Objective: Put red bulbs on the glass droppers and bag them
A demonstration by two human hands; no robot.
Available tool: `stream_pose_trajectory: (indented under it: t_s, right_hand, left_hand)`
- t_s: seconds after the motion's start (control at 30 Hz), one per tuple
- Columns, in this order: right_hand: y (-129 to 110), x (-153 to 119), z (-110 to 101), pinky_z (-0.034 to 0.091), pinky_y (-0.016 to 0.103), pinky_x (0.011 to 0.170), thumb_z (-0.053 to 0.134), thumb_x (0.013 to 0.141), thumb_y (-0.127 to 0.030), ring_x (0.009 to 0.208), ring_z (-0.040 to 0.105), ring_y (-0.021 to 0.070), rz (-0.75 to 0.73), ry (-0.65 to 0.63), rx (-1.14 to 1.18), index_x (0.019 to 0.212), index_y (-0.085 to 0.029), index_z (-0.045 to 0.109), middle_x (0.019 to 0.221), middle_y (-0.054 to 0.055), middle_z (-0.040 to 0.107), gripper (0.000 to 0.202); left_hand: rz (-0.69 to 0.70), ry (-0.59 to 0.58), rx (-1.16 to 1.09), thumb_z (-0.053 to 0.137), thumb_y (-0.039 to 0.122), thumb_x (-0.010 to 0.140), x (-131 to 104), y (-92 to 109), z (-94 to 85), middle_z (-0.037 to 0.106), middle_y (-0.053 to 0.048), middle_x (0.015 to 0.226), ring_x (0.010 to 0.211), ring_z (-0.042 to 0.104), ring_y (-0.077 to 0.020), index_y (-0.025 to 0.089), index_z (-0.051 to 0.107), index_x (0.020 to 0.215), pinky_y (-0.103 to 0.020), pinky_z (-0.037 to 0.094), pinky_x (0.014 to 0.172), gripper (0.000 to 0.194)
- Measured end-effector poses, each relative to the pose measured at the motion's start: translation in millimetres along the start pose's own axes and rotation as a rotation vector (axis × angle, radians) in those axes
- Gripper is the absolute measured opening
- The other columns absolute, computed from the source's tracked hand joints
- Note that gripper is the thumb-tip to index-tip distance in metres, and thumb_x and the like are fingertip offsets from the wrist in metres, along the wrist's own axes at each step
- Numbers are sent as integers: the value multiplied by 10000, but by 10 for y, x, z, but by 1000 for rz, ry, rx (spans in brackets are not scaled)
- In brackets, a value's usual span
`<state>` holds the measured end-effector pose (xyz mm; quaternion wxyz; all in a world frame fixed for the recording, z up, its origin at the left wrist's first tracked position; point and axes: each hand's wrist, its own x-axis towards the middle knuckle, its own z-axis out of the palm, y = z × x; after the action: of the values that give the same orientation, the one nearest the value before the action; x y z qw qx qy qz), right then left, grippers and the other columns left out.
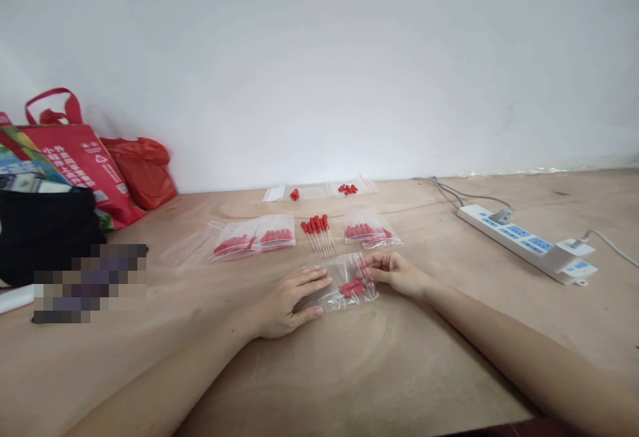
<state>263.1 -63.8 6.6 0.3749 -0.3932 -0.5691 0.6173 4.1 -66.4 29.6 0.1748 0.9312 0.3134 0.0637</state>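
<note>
Head-view coverage begins nearest with the two bare forearms laid across the pale plywood counter, whose slick grain would let thin plastic slide if it were pushed sideways. Just beyond, the clear zip-seal plastic bag holding red-capped glass droppers lies flat on the counter between both hands. The left hand is spread open and pressed palm-down on the bag's near-left corner, while the right hand is pinched on the bag's right edge, fingers closed together on the plastic. If the seal were pressed carelessly, a dropper stem could be caught in it, and the slender stems could be cracked by weight from the flat palm. Slightly farther, a loose row of red-capped droppers lies uncovered, near the fingertips, and could be scattered by a stray sweep of either hand. Filled clear bags of red droppers are seen to its left and right, the left ones overlapping, so they could be dragged along together. At the wall, smaller packets with red caps are set out. Far right, a white power strip with blue sockets lies well apart; far left, a red shopping bag stands.
</note>
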Motion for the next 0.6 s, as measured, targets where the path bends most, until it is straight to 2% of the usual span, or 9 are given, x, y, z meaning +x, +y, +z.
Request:
stream_pose_trajectory:
  t_s: [0.07,0.1,0.2,0.27,0.33,0.47,0.6]
  right_hand:
    - [-41,1,-65,450,259,624,695,585,-348,629,585,113,29,-17,21,811,-144,601,721,16,642,318]
    - [-60,24,-105,449,253,590,692,586,-333,595,578,107,33,15,3,810,-146,592,704,9,633,308]
    - [-122,194,-200,405,220,482,654,611,-311,467,505,76,-59,231,-148,721,-155,564,577,-32,568,211]
    - [-173,381,-198,387,211,473,615,639,-288,464,481,77,-167,346,-285,666,-163,546,528,-42,530,145]
    - [-231,600,-124,400,216,512,586,652,-236,520,509,91,-201,409,-466,647,-167,540,566,-22,556,82]
    - [-336,1039,129,417,232,621,545,667,-166,661,565,131,-146,490,-876,708,-154,556,711,45,621,44]
    - [-360,1355,269,415,264,646,542,649,-128,765,582,198,-95,505,-909,757,-130,556,761,117,626,108]
  left_hand:
    - [2,3,1,422,394,850,2,-4,2,317,-43,1372,1264,260,-218,253,356,1288,-432,238,1030,465]
    - [6,7,1,423,392,850,3,-3,2,319,-43,1370,1263,264,-217,255,361,1285,-433,239,1029,460]
    - [11,21,-3,428,395,848,3,2,0,322,-44,1369,1260,269,-220,255,382,1272,-438,242,1026,449]
    - [14,26,-10,426,396,848,0,-2,1,326,-43,1366,1258,273,-226,258,390,1267,-444,243,1024,443]
    - [22,29,-11,405,388,860,-5,-14,6,328,-36,1366,1258,272,-225,267,388,1268,-446,243,1023,426]
    - [32,25,-7,366,387,878,-13,-46,24,316,-26,1373,1263,263,-219,279,374,1277,-436,233,1030,413]
    - [36,36,-13,413,408,853,-9,-37,29,331,-43,1364,1253,284,-232,260,393,1268,-435,251,1021,441]
